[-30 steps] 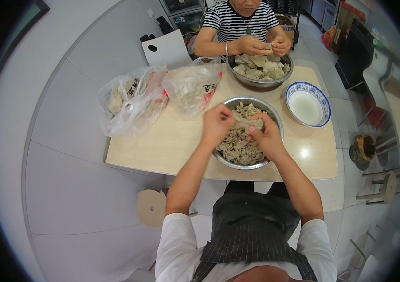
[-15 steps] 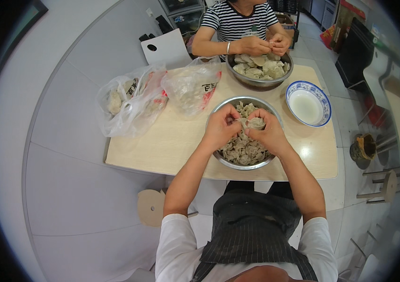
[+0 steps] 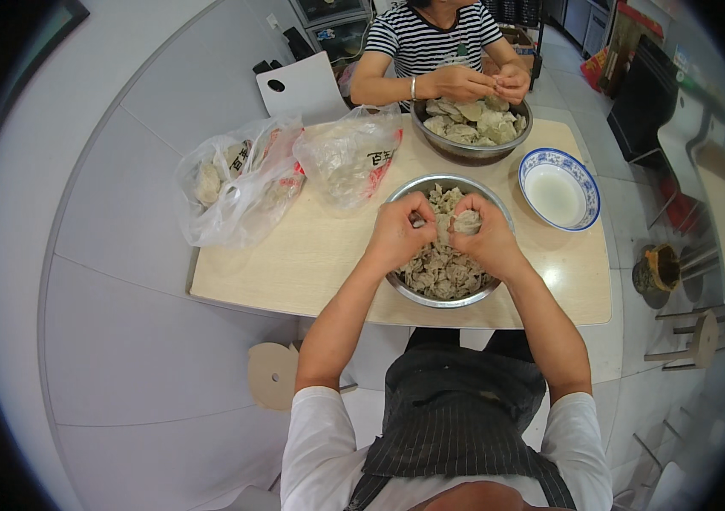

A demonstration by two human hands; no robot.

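Note:
Over a metal bowl (image 3: 506,201) filled with torn greyish-beige pieces (image 3: 443,272), both my hands work close together. My right hand (image 3: 483,232) has its fingers closed round a soft, pale, crumpled lump (image 3: 466,222); its exact kind is unclear. Thumb and fingers of my left hand (image 3: 400,230) are pinched just to the left of it, with a small pale bit at the tips, partly hidden by the fingers. The loose pieces lie below and between my hands.
Across the table (image 3: 286,272), a person in a striped shirt (image 3: 435,38) holds both hands over another metal bowl (image 3: 473,155) of larger pale pieces. A blue-patterned bowl (image 3: 560,189) of cloudy liquid stands right. Clear plastic bags (image 3: 239,183) lie left; a stool (image 3: 273,375) stands below.
My fingertips have drawn slightly apart, and the pale strip that ran between them no longer visibly joins both hands. The other person's hands have shifted a little.

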